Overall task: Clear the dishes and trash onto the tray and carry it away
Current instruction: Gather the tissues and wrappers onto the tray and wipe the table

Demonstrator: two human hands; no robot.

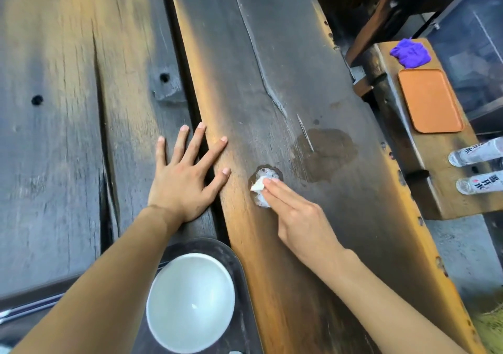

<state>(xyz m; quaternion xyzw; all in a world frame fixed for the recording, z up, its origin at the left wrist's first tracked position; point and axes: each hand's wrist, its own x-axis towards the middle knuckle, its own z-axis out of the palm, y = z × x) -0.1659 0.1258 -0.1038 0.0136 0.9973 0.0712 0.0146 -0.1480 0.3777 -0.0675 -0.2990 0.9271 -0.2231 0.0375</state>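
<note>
The wooden table point(272, 54) is made of dark, rough planks with cracks, and a wet stain point(324, 153) lies on it. The dark tray point(242, 299) at the near edge already holds a smooth white bowl point(190, 302). The left hand point(185, 179) lies flat with open fingers, holding nothing. The right hand point(296, 217) presses a small, soft, crumpled white tissue point(261, 187) with straight fingers. I think it is better to pinch the tissue fully, because wet paper tears easily, then drop it onto the tray.
</note>
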